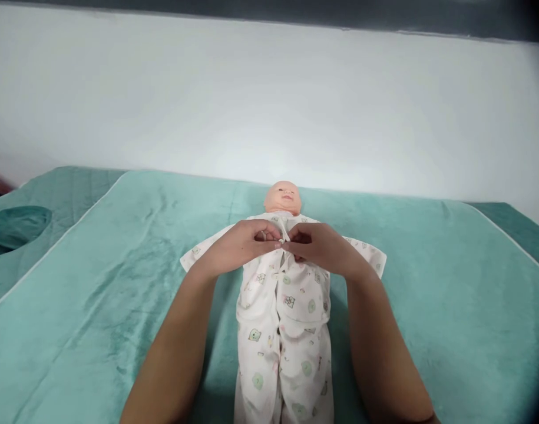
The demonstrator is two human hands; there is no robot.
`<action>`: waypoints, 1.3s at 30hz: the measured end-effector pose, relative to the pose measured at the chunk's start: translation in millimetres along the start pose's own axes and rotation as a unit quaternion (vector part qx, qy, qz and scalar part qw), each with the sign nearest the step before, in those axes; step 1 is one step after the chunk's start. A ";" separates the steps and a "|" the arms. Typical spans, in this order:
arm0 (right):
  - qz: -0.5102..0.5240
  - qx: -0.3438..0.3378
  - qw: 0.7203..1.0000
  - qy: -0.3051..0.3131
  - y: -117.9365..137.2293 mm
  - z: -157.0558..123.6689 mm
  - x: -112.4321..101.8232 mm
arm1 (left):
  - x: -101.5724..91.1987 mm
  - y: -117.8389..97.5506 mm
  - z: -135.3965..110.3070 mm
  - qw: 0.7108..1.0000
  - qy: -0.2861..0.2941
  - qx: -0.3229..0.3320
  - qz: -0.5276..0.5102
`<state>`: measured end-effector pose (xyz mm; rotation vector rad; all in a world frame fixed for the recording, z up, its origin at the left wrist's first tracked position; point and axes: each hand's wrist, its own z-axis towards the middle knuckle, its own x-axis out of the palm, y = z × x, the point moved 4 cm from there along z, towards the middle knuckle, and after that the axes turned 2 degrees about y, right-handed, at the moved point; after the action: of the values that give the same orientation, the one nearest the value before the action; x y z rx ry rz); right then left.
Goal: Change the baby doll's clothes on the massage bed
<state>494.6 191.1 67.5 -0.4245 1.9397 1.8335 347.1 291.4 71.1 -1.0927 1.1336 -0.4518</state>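
Observation:
A baby doll [283, 197] lies on its back, head away from me, in a white shirt [289, 294] and matching trousers [257, 365] printed with small green animals. Over its chest my left hand [247, 241] and my right hand [317, 244] meet at the shirt's front opening. Both hands have thumb and fingers pinched on the front edges, close to a small white button [281, 240]. Below my hands the shirt front parts in a narrow gap. The sleeves spread out to either side, partly behind my wrists.
A teal plush cover [119, 282] with pale piping lies under the doll. Bunched teal fabric [17, 227] sits at the far left. Beyond the bed's back edge rises a white wall [269, 100] with a dark band along its top.

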 end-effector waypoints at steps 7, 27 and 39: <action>0.186 -0.025 0.980 0.058 -16.8 9.7 -8.0 | 5.1 -7.9 0.3 0.998 -0.025 0.003 -0.064; 0.327 -0.070 0.940 0.067 -32.7 23.8 2.6 | 13.4 -8.6 4.6 0.974 -0.057 -0.016 -0.218; 0.252 -0.076 0.961 0.088 -25.9 18.8 1.3 | 12.5 -3.7 6.4 0.981 -0.067 -0.034 -0.179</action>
<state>508.4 207.9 44.0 -0.1467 2.1811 2.3436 358.7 283.0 68.2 -1.3741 0.8404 -0.6140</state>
